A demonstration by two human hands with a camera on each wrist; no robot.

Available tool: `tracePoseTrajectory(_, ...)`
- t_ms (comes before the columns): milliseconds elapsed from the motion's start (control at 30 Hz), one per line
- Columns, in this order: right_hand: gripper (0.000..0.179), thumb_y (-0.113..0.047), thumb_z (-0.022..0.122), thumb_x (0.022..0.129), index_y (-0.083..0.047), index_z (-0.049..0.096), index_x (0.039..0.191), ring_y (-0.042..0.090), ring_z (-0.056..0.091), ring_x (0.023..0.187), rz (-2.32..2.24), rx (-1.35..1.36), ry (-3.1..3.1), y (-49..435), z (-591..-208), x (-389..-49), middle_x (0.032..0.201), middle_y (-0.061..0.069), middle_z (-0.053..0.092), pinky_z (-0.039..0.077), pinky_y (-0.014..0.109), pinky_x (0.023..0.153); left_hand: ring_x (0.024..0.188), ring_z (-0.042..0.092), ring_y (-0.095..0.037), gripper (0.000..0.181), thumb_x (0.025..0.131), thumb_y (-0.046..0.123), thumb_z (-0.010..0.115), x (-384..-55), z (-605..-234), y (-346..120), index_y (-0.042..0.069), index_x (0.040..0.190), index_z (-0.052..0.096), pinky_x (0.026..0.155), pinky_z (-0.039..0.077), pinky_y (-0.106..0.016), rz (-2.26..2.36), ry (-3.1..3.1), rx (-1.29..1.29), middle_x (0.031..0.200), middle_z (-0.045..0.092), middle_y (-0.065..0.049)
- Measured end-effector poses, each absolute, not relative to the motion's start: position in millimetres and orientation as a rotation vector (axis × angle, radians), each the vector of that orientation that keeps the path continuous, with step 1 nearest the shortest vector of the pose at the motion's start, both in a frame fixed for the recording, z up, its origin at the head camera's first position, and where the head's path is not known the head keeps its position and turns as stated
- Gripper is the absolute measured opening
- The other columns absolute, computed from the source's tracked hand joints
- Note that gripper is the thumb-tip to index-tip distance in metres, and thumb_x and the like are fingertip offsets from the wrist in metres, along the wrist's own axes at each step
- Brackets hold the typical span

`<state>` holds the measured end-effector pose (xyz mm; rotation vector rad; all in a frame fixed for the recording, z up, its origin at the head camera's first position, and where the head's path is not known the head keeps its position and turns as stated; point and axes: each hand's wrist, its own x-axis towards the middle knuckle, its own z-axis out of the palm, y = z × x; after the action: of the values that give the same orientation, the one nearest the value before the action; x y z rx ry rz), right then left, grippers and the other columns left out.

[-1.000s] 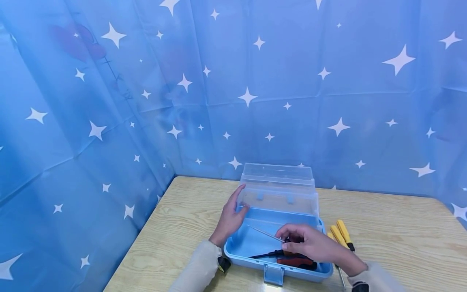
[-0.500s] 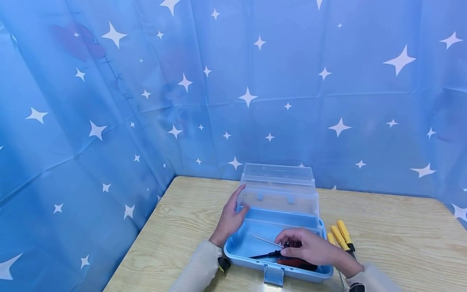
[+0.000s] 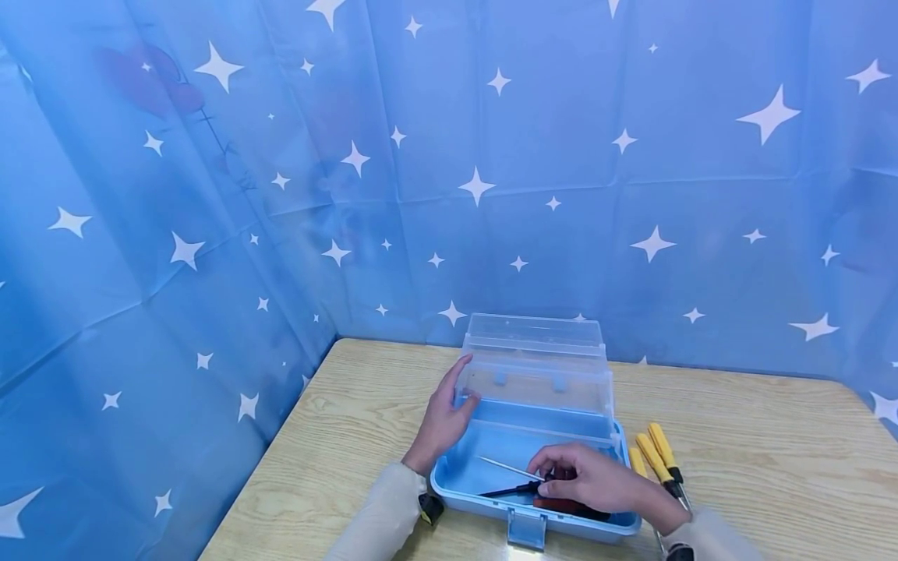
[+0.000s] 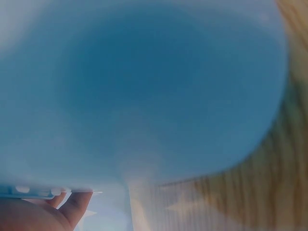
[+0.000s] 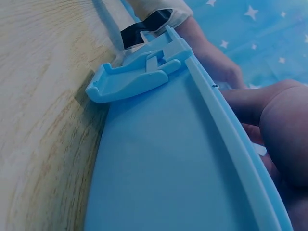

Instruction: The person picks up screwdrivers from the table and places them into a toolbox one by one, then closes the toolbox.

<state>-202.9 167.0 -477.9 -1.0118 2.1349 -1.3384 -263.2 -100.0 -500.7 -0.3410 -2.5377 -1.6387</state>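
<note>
A light blue toolbox (image 3: 484, 505) sits on the table, its clear lid (image 3: 536, 351) raised at the back. My left hand (image 3: 445, 417) rests against its back left corner, fingers fairly straight beside the lid and thumb over the rim; in the left wrist view only part of that hand (image 4: 62, 211) shows. Inside the box, my right hand (image 3: 589, 475) holds a screwdriver, whose thin metal shaft (image 3: 510, 467) points left; the fingers hide its handle. Below that hand lie a tool with a black shaft (image 3: 508, 491) and a red-and-black handle (image 3: 570, 506).
Several yellow-handled screwdrivers (image 3: 654, 458) lie on the wooden table (image 3: 772, 467) just right of the box. A latch (image 5: 137, 79) hangs down from the box's front. Behind the table hangs a blue curtain (image 3: 547, 257) with white stars.
My right hand has lowered slightly into the box, and the screwdriver's shaft has come down toward the box floor with it. The left hand has stayed in place.
</note>
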Motion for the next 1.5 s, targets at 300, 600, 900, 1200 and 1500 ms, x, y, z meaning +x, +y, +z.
tracePoseTrajectory(300, 0.021, -0.013, 0.060, 0.098, -0.001, 0.065, 0.116, 0.005, 0.061, 0.086, -1.347, -1.018, 2.133, 166, -485, -204, 0.098, 0.005, 0.069, 0.052, 0.025, 0.070, 0.148, 0.029, -0.020, 0.060, 0.101, 0.025, 0.054, -263, -501, -100, 0.046, 0.151, 0.029, 0.117, 0.031, -0.052, -1.631, -2.538, -0.351, 0.160, 0.030, 0.010)
tracePoseTrajectory(600, 0.023, -0.015, 0.061, 0.098, -0.004, 0.066, 0.117, 0.008, 0.062, 0.089, -1.330, -0.983, 2.160, 163, -485, -203, 0.102, 0.011, 0.069, 0.052, 0.026, 0.073, 0.148, 0.029, -0.021, 0.062, 0.101, 0.019, 0.054, -264, -501, -99, 0.047, 0.151, 0.029, 0.117, 0.031, -0.053, -1.643, -2.534, -0.339, 0.160, 0.031, 0.010)
tracePoseTrajectory(900, 0.024, -0.016, 0.062, 0.097, -0.005, 0.066, 0.118, 0.006, 0.062, 0.087, -1.321, -1.001, 2.172, 164, -488, -203, 0.104, 0.013, 0.069, 0.053, 0.026, 0.072, 0.148, 0.028, -0.019, 0.062, 0.101, 0.018, 0.054, -265, -501, -100, 0.044, 0.152, 0.030, 0.118, 0.031, -0.051, -1.641, -2.532, -0.355, 0.160, 0.030, 0.010)
tracePoseTrajectory(1200, 0.021, -0.014, 0.063, 0.097, -0.008, 0.067, 0.116, 0.006, 0.062, 0.086, -1.305, -0.968, 2.172, 163, -488, -203, 0.103, 0.012, 0.069, 0.053, 0.025, 0.073, 0.148, 0.028, -0.019, 0.062, 0.101, 0.018, 0.054, -265, -501, -100, 0.045, 0.152, 0.030, 0.118, 0.031, -0.052, -1.644, -2.527, -0.344, 0.160, 0.030, 0.011)
tracePoseTrajectory(1500, 0.021, -0.014, 0.064, 0.096, -0.012, 0.067, 0.117, 0.006, 0.061, 0.087, -1.311, -0.941, 2.200, 164, -487, -201, 0.105, 0.008, 0.068, 0.052, 0.024, 0.074, 0.148, 0.029, -0.019, 0.062, 0.101, 0.016, 0.054, -263, -499, -99, 0.043, 0.152, 0.031, 0.118, 0.030, -0.051, -1.658, -2.531, -0.331, 0.160, 0.029, 0.011)
